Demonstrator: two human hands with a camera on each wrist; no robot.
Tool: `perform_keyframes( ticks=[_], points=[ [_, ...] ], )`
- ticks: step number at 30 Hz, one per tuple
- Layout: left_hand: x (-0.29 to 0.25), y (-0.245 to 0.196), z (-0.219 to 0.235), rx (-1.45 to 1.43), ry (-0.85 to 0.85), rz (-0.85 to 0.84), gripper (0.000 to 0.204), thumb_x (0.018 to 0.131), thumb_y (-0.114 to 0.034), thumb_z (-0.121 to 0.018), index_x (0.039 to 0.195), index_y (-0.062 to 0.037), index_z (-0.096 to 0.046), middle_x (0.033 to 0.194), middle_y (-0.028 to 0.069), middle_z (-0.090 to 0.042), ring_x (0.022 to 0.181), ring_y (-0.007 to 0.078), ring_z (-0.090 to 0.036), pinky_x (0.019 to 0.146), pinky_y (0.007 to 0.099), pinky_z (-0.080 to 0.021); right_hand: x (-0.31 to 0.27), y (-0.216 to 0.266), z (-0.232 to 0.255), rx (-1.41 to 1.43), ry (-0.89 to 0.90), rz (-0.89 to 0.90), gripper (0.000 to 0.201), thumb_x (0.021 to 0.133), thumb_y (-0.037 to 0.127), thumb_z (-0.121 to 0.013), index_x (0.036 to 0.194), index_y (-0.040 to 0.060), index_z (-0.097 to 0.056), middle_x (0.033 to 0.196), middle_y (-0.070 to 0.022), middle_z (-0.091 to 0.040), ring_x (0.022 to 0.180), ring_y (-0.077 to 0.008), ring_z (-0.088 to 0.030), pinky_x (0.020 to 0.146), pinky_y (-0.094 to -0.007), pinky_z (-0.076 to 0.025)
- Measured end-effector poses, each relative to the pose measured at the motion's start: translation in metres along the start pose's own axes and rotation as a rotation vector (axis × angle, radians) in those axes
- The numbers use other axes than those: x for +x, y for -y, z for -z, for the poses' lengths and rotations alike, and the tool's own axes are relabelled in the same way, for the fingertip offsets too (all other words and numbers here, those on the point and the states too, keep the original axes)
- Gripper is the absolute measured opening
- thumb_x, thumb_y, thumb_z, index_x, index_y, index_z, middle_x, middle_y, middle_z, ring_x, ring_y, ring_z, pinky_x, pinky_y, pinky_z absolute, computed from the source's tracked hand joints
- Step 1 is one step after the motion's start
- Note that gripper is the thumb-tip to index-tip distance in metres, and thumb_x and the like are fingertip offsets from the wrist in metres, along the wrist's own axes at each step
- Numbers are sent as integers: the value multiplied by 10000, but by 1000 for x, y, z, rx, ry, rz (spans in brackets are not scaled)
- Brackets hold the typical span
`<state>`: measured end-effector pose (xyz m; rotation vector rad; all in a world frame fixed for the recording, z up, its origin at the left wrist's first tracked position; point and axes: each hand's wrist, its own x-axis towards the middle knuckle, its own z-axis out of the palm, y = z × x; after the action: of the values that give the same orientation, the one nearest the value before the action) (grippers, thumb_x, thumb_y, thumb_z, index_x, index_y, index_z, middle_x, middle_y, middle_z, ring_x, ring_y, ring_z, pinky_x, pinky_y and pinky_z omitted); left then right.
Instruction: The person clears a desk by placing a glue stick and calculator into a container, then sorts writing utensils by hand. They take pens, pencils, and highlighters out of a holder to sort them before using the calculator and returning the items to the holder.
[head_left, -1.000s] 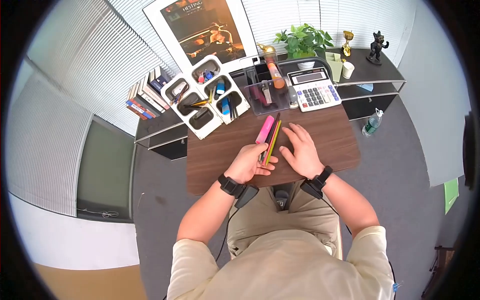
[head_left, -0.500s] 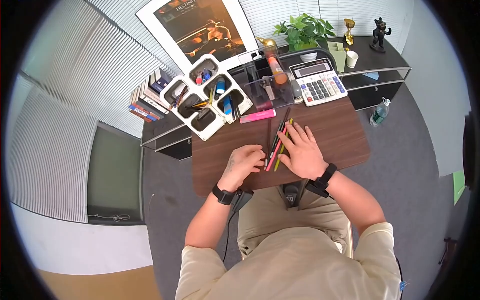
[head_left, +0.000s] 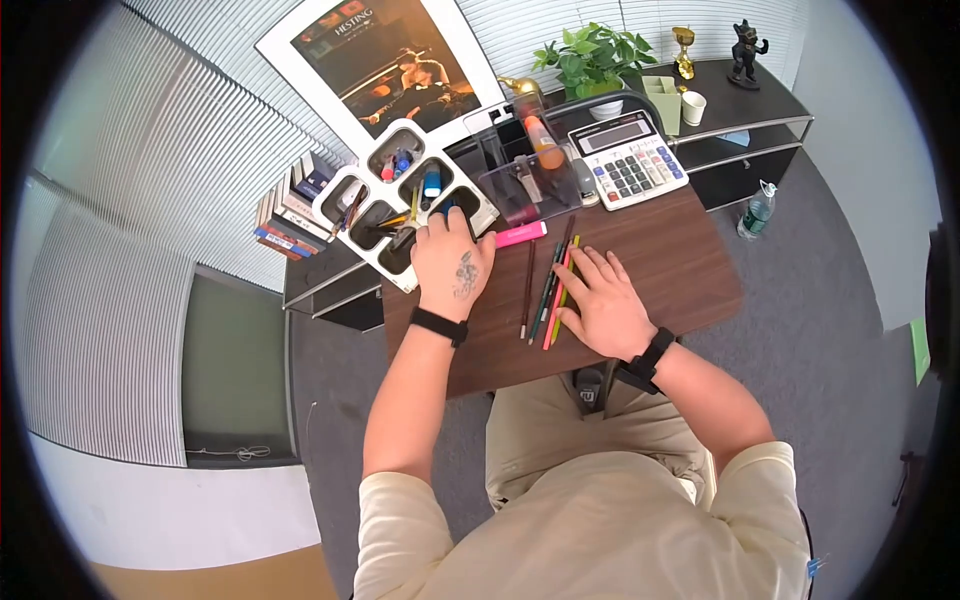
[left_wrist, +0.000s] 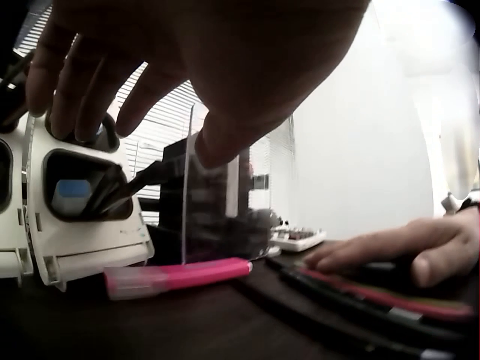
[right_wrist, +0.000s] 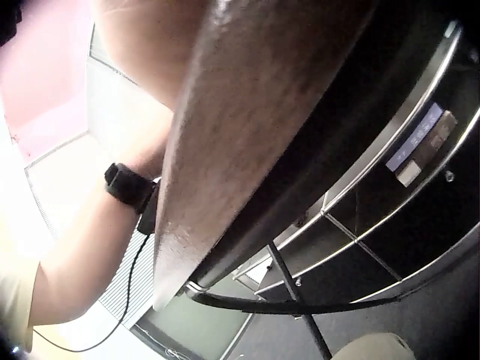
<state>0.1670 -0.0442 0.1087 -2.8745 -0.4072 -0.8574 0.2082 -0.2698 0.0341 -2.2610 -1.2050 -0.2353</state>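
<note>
My left hand (head_left: 452, 265) reaches over the front of a white pen organizer (head_left: 486, 212), its fingers extended and hiding part of the compartments. In the left wrist view, these fingers (left_wrist: 97, 90) spread above a compartment with a blue-topped item (left_wrist: 73, 193), holding nothing. A pink highlighter (head_left: 522, 234) lies beside the organizer, right of the hand. My right hand (head_left: 605, 310) rests flat, fingertips on a pink pencil (head_left: 557, 312) and a yellow-green one partly beneath them. Dark green pencils (head_left: 541, 310) lie alongside, and a brown pencil (head_left: 528, 290) sits apart to their left.
Behind the pencils stand a clear plastic holder (head_left: 530, 200) with an orange-capped bottle (head_left: 542, 145) and a large calculator (head_left: 630, 165). A framed poster (head_left: 385, 65) leans behind the organizer. Books (head_left: 290, 215) stand left, and a potted plant (head_left: 595, 60) is at the back.
The highlighter and pencils that my left hand held now lie on the table. My left hand has moved forward and left to the organizer. My right hand has settled onto the pencils.
</note>
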Motion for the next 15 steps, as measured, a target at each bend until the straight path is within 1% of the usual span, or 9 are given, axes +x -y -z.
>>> perform_keyframes(
  ticks=[2,3,6,7,8,10,11,13,15],
  points=[
    [5,1,-12,98,98,-27,505,760,-320,-756,1123,3,-616,970,179,-619,859,363,-632,730,420,-535,-1,0,1,-4,-15,4,550,857,329,-662,1320,52,-553,1412,-212,-449,1351,-377,-388,1145,-525,-272],
    [8,3,-17,103,142,-27,471,777,-282,-738,1137,-4,-613,992,184,-623,881,363,-635,727,415,-541,-1,0,1,-1,-23,13,543,855,327,-663,1310,50,-558,1401,-210,-458,1343,-375,-396,1142,-523,-278],
    [8,11,-34,101,90,-98,424,803,-239,-706,1147,-12,-611,1015,192,-624,897,362,-635,736,422,-542,-2,-3,-1,4,-43,22,532,851,327,-667,1295,51,-569,1382,-205,-472,1332,-370,-406,1137,-523,-284],
    [7,13,-40,88,93,-105,361,809,-132,-655,1147,-12,-612,1036,198,-626,900,363,-631,758,429,-541,-3,-3,-1,4,-48,18,532,851,327,-667,1295,51,-569,1382,-205,-472,1332,-370,-406,1137,-523,-284],
    [6,18,-45,89,91,-108,361,809,-132,-655,1147,-12,-612,1036,198,-626,900,363,-631,758,429,-541,-3,-3,-1,1,-53,22,526,850,327,-669,1288,52,-574,1375,-204,-477,1330,-369,-408,1136,-522,-286],
    [6,24,-46,80,183,-157,325,790,-37,-607,1112,2,-626,1063,210,-635,932,371,-633,794,425,-540,-3,-3,-2,0,-59,28,520,850,328,-670,1281,52,-578,1369,-202,-482,1328,-368,-409,1135,-521,-288],
    [4,27,-48,82,184,-159,325,790,-37,-607,1112,2,-626,1063,210,-635,932,371,-633,794,425,-540,-3,-3,-2,-2,-62,30,517,849,328,-673,1276,52,-582,1362,-200,-487,1326,-367,-411,1134,-520,-289],
    [2,29,-47,33,73,-247,242,757,22,-609,998,11,-616,1033,196,-616,926,351,-621,791,404,-545,-3,-4,-3,-3,-65,30,514,847,329,-675,1270,52,-585,1356,-197,-491,1325,-366,-412,1133,-519,-290],
    [-1,30,-45,15,63,-240,237,751,32,-610,987,13,-615,1051,205,-618,948,359,-618,821,400,-535,-4,-4,-2,-1,-64,39,512,845,331,-680,1265,53,-588,1352,-191,-494,1324,-363,-411,1133,-517,-290]
  ],
)
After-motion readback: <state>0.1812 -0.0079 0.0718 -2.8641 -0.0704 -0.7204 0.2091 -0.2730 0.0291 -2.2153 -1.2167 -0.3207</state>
